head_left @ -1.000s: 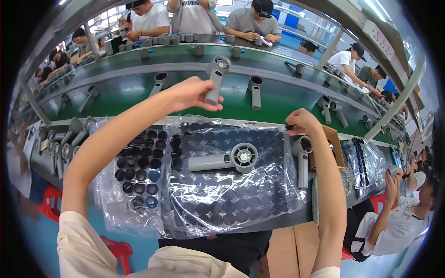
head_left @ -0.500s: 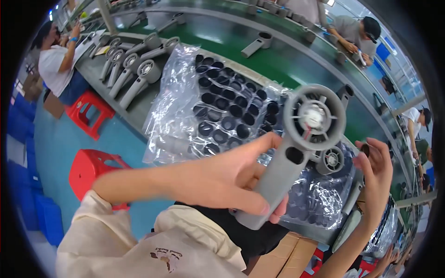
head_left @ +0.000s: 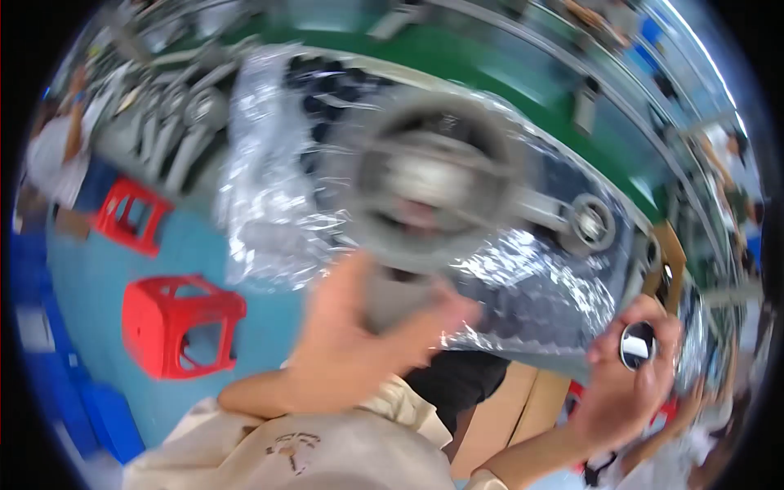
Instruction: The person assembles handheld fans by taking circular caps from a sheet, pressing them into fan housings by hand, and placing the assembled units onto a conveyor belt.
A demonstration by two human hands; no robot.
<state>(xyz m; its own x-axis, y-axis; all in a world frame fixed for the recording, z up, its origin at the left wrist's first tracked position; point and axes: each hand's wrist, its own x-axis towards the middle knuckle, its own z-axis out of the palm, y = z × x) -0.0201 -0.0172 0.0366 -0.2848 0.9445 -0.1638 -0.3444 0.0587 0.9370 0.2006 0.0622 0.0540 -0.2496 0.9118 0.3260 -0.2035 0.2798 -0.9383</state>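
Left hand: closed round the handle of a grey handheld fan, holding it up close to my eyes; blur smears both, and my fingers and palm cover most of the handle.
Fan head: faces me, pale hub in the middle; spokes too smeared to count.
Right hand: fingers curled about a small round piece, dark rim, bright reflecting face; its back is hidden in my grip.
Bench: clear plastic bag beyond my hands, glare hiding much of what is inside; dark round caps show near its far left, the raised fan blocking others.
On the bag: second fan, lying down, its handle end hidden behind the raised one.
Right of bag: open cardboard box, contents unclear.
Left of bag: row of grey fans, blurred.
Beyond: green belt, cut off by the rim.
Floor: two red stools.
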